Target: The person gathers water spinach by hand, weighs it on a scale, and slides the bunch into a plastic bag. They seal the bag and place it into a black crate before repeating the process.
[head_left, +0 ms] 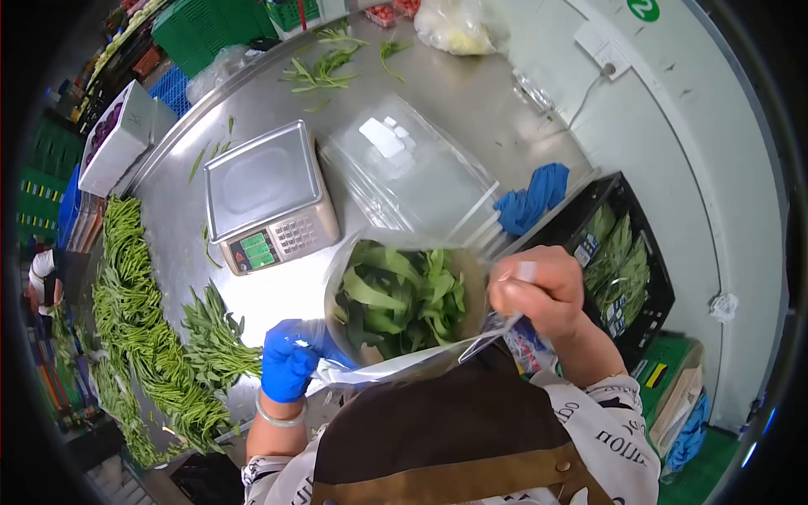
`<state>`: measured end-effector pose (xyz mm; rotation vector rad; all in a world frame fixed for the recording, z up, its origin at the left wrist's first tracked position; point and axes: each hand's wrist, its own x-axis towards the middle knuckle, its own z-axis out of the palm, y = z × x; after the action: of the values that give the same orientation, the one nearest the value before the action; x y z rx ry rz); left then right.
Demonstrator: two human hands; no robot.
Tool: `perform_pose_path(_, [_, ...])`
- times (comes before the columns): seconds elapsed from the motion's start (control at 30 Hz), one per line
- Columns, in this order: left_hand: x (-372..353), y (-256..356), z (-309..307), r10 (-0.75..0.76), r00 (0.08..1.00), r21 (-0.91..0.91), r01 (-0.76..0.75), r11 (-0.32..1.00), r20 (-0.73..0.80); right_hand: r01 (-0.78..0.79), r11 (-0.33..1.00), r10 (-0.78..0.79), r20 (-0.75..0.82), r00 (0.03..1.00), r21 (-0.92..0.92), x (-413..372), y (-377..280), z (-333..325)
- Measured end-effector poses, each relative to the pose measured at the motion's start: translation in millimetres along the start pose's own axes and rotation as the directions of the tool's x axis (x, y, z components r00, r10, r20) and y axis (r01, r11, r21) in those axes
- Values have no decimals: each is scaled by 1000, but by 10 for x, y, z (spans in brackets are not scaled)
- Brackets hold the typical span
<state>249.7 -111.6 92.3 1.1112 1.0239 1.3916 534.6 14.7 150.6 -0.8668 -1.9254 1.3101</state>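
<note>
A clear plastic bag (396, 369) stands wide-mouthed in front of my apron, with leafy greens (400, 295) inside it. My left hand (289, 360), in a blue glove, is closed on the left edge of the bag. My right hand (540, 293) is bare and closed on the bag's right edge, with something white at a finger. A bunch of long-stemmed greens (220, 337) lies on the table beside my left hand. The bag's bottom is hidden from view.
A digital scale (263, 181) and stacked clear bags (412, 164) lie beyond the bag. Piled greens (139, 328) line the left edge. A blue glove (534, 200) lies near a black crate (652, 269) of packed greens. Loose sprigs (324, 71) lie at the back.
</note>
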Motion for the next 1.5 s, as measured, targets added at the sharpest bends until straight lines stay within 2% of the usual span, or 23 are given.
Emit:
perform_pose_path(0.03, [61, -18, -37, -116, 993, 21, 116, 993, 17, 52, 996, -50, 29, 998, -66, 64, 28, -21])
perform_pose_path(0.07, [99, -38, -75, -241, 970, 45, 239, 970, 36, -41, 976, 66, 112, 992, -213, 135, 48, -53])
perform_pose_path(0.13, [118, -269, -139, -380, 914, -146, 399, 905, 142, -118, 889, 91, -82, 992, -442, 129, -21, 44])
perform_pose_path(0.23, [95, -289, 40, -315, 923, -233, 363, 902, 220, 298, 780, -412, -92, 907, -550, 248, -301, 270])
perform_pose_path(0.33, [88, -347, 81, -344, 914, -192, 385, 903, 218, 473, 688, -364, 302, 881, -550, 276, -292, 590])
perform_pose_path(0.47, [64, -471, 119, -319, 945, 38, 317, 948, 66, 460, 622, -237, 407, 882, -634, 269, 18, 903])
perform_pose_path(0.5, [87, -377, 173, -386, 922, 107, 386, 916, -23, 469, 625, -237, 421, 876, -624, 296, -34, 878])
perform_pose_path(0.57, [136, -342, 165, -376, 926, 35, 377, 926, -22, 573, 548, -308, 490, 816, -610, 370, -406, 689])
perform_pose_path(0.67, [167, -329, 125, -343, 938, 39, 345, 938, -50, 481, 578, -501, 179, 847, -659, 197, -1188, 117])
perform_pose_path(0.77, [118, -230, 147, -342, 937, 32, 344, 938, -70, 465, 561, -754, -191, 628, -685, -148, -1357, -535])
perform_pose_path(0.87, [44, -306, 88, -360, 933, -68, 360, 931, 15, 423, 571, -810, -399, 429, -704, -331, -1151, -958])
perform_pose_path(0.93, [-20, -252, 49, -367, 915, -207, 396, 894, 165, 366, 576, -785, -369, 498, -731, -356, -751, -1079])
perform_pose_path(0.97, [-53, -273, 38, -363, 918, -252, 394, 884, 163, 318, 532, -738, -245, 629, -785, -342, -475, -1080])
perform_pose_path(1.0, [-62, -286, 13, -380, 912, -211, 406, 889, 153, 271, 460, -615, -83, 784, -846, -257, -238, -885])
perform_pose_path(1.03, [-71, -302, -15, -400, 906, -172, 420, 891, 141, 166, 272, -384, 51, 922, -948, -63, -95, -479])
perform_pose_path(1.07, [-95, -322, -35, -416, 900, -136, 431, 892, 126, 124, 419, -102, 89, 991, -900, 87, -262, -140])
perform_pose_path(1.13, [-92, -387, -93, -404, 910, 2, 406, 914, 94, 25, 810, 85, 159, 984, -586, 21, 264, -55])
perform_pose_path(1.2, [54, -389, -142, -373, 918, 68, 367, 928, 133, -47, 997, 60, 220, 974, -65, 120, 587, 80])
perform_pose_path(1.27, [311, -422, -179, -92, 996, 374, 93, 923, -20, -230, 963, 240, 61, 969, -141, 353, 790, 76])
perform_pose_path(1.3, [436, -253, -107, -131, 986, 70, 139, 988, -102, -320, 932, 322, -19, 947, -168, 396, 832, 106])
perform_pose_path(1.33, [506, -52, -21, -180, 969, -243, 136, 960, -171, -222, 969, 211, -107, 972, -108, 386, 747, 175])
perform_pose_path(1.43, [142, 93, 75, 80, 978, 237, -32, 971, -195, 132, 988, -103, -284, 953, 85, 211, 367, 219])
perform_pose_path(1.5, [-437, 16, 252, 41, 981, 333, 25, 943, -189, 464, 884, -468, -84, 880, -57, -105, 467, 66])
